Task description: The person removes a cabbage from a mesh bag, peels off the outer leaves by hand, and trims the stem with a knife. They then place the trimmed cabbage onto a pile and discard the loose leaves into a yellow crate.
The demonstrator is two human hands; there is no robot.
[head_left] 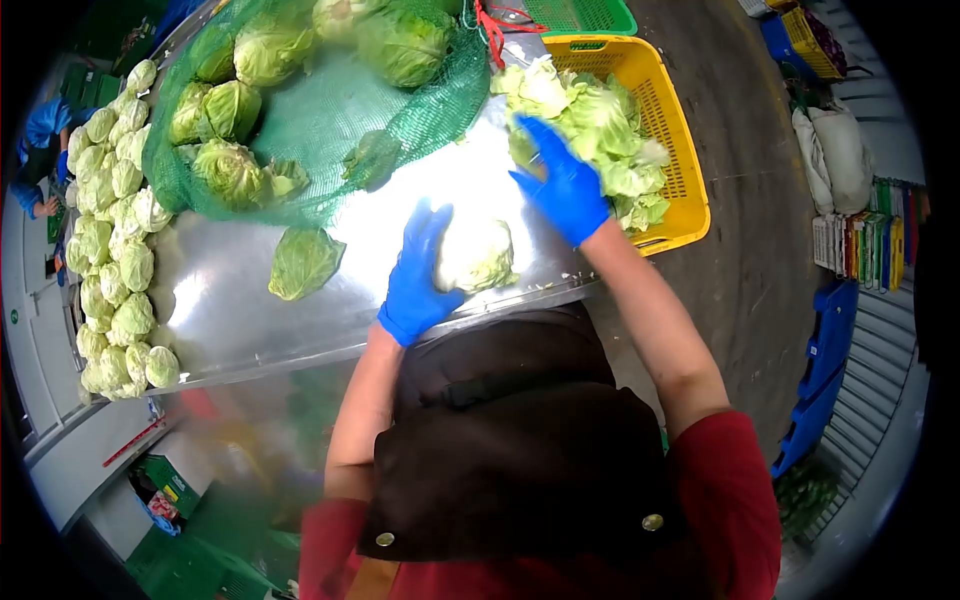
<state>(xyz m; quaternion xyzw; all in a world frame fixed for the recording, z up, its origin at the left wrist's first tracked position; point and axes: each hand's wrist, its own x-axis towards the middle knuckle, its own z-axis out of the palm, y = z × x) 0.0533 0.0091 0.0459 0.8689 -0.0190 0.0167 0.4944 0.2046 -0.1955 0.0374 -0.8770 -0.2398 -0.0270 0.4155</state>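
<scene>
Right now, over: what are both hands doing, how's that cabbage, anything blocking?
Left hand cupped beside pale cabbage. Right hand spread beside leaves in yellow crate. Cabbage on metal table, near its edge. Nothing visibly blocking left hand.

Harsh glare off the bench (225, 325)
A cabbage (488, 262) near its front edge washes out; fisheye distortion curves the dark-cornered view.

Cabbage (482, 256) on table (230, 285), left of leaves (612, 130) in crate (686, 170).

Metal table (225, 315): cabbages (482, 258), green net (315, 125)
</scene>
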